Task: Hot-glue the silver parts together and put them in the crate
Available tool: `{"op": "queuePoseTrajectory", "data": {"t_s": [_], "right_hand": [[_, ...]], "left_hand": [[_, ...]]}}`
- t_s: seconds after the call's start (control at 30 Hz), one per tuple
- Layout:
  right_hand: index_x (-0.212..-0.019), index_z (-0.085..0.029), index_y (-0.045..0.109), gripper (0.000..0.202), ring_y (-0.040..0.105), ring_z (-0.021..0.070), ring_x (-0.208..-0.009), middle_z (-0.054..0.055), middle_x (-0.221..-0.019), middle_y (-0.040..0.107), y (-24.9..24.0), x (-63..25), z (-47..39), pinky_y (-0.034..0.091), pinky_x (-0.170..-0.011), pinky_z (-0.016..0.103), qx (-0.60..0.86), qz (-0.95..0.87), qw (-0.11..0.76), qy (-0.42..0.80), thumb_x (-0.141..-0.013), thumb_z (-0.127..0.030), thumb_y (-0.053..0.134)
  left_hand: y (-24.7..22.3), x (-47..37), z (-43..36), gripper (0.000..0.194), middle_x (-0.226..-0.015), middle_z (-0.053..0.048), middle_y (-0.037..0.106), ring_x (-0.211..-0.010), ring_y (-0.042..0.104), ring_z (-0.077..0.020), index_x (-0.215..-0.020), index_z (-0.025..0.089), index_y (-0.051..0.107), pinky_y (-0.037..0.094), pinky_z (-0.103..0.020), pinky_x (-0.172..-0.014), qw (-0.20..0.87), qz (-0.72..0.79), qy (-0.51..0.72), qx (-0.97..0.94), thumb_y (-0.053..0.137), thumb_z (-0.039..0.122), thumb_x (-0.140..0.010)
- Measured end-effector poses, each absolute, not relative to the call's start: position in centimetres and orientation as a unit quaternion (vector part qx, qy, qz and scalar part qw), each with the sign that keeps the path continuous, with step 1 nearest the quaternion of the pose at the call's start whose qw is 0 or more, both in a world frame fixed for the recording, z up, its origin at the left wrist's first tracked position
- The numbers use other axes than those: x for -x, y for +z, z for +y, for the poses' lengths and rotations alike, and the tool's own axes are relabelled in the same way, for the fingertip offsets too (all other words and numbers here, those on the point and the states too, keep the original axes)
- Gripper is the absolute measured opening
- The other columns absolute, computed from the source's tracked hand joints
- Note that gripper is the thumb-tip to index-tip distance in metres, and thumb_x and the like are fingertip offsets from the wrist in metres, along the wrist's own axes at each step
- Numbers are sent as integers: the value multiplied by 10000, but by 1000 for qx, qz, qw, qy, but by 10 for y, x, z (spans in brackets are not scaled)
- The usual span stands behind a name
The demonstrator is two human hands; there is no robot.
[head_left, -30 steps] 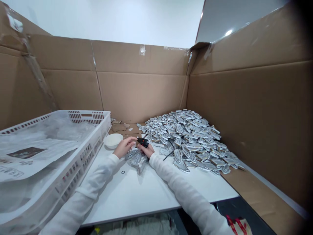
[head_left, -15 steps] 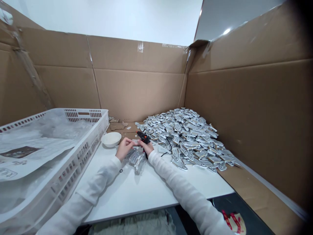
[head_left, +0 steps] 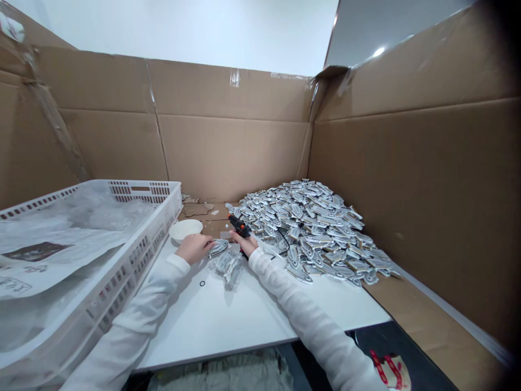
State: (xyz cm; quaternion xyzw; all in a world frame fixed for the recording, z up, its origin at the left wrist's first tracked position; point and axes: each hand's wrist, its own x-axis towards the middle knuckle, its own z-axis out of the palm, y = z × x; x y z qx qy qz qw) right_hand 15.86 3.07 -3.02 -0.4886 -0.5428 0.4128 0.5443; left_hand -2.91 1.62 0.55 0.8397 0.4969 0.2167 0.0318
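Note:
My right hand (head_left: 246, 244) is wrapped round a black hot glue gun (head_left: 239, 225) with an orange tip, its nozzle pointing up and to the left. My left hand (head_left: 194, 249) is beside the white bowl (head_left: 185, 230), fingers drawn together at a few small grey-and-white flat pieces (head_left: 218, 248). Whether one of them is pinched there is too small to tell. Between the hands, a clear plastic bag (head_left: 228, 269) with small contents lies on the white table (head_left: 228, 320). A small dark ring (head_left: 202, 283) rests nearer to me.
At the right back rises a large heap of grey-and-white flat pieces (head_left: 309, 222), the gun's black cord (head_left: 284, 239) beside it. A white plastic crate (head_left: 134, 260) with film and a printed sheet takes the left side. Cardboard walls (head_left: 232, 152) enclose the table.
My left hand has moved left and slightly down, away from my right hand, to the small grey-and-white pieces. My right hand, with the glue gun, stays almost where it was.

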Motion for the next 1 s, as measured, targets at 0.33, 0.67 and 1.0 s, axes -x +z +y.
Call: {"op": "queuePoseTrajectory", "data": {"t_s": [0.33,0.67,1.0], "right_hand": [[-745,-158,596,288,547,184,-718,27,-721,598,-14,-152,13,431,-677,292,434,-596,551,389,-645,-428,608],[-693,-175,538,253,497,173,-724,17,-695,529,-15,-152,15,403,-685,285,425,-642,571,285,-663,-421,589],[-670,-167,521,224,458,157,-674,16,-708,465,-21,-152,21,372,-631,273,382,-686,596,168,-717,-381,565]], "left_hand": [[12,16,12,324,-653,-13,596,-647,530,-170,-727,199,496,362,-264,-607,203,471,317,-798,307,435,-844],[-11,5,19,408,-612,27,448,-514,450,-107,-777,178,472,401,-250,-546,388,427,417,-702,343,564,-805],[-3,1,8,358,-660,25,494,-564,470,-119,-866,180,493,374,-234,-562,335,432,375,-749,371,511,-808]]}}
